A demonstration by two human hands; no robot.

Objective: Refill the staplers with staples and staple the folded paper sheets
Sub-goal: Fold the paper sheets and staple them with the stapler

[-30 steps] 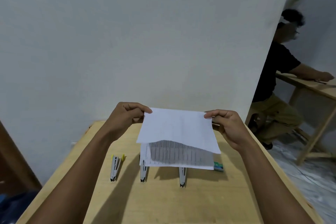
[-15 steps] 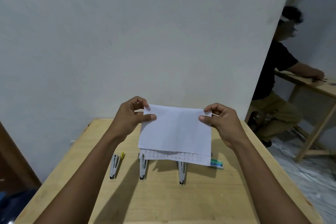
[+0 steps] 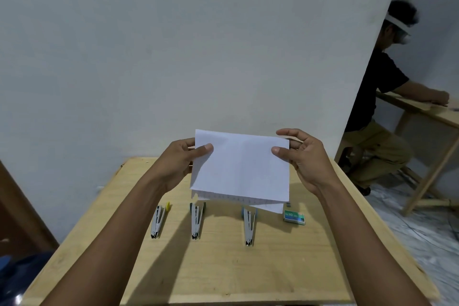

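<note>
Both hands hold a folded white paper sheet (image 3: 241, 166) upright above the wooden table (image 3: 223, 268). My left hand (image 3: 180, 159) pinches its upper left corner, thumb on the front. My right hand (image 3: 301, 154) pinches the upper right corner, its other fingers spread behind. Three staplers lie opened flat in a row on the table: one with a yellow end (image 3: 159, 218) at the left, a second (image 3: 196, 221) in the middle, a third (image 3: 249, 226) at the right. A small green staple box (image 3: 294, 217) lies right of them. More paper (image 3: 269, 207) lies under the held sheet.
A white wall stands right behind the table. At the right, another person (image 3: 380, 97) sits at a second wooden table (image 3: 422, 109). A dark blue object (image 3: 15, 278) and a brown panel (image 3: 17, 208) are at the lower left.
The top flap has come down against the lower half, so the sheet is now folded shut and flat. Both hands shifted their pinch to the upper corners and raised it slightly.
</note>
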